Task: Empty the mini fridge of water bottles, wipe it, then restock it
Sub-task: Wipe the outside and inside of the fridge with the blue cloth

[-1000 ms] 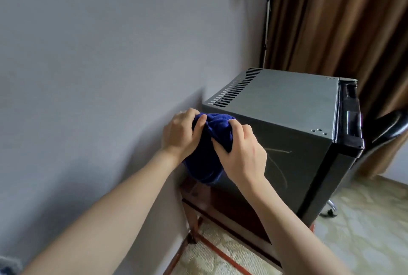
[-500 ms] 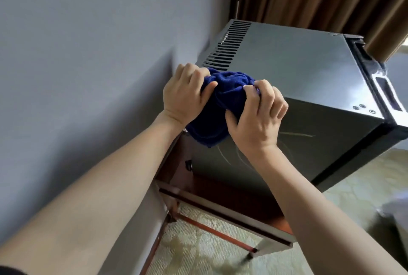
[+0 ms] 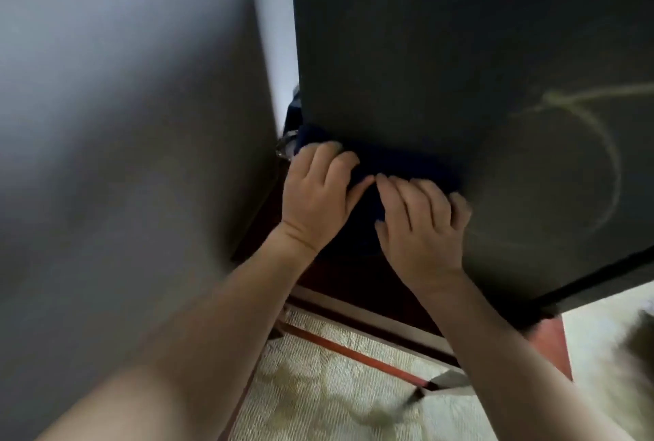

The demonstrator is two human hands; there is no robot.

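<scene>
The dark mini fridge (image 3: 460, 51) fills the upper right, with pale curved scratch marks on its side. No water bottles are in sight. A dark blue cloth (image 3: 396, 161) lies bunched against the fridge's left part, close to the wall. My left hand (image 3: 318, 193) holds the cloth's left end with bent fingers. My right hand (image 3: 421, 224) sits just beside it, fingers curled over the cloth's right end. The two hands' fingertips almost touch. The frame is blurred.
A grey wall (image 3: 124, 122) stands close on the left, leaving a narrow gap beside the fridge. The fridge rests on a dark wooden stand (image 3: 354, 285) with a reddish crossbar (image 3: 361, 359). Pale patterned floor (image 3: 336, 405) lies below.
The view has dropped and moved much closer to the fridge. Both hands have brought the cloth down from the top back corner and spread it more along the fridge.
</scene>
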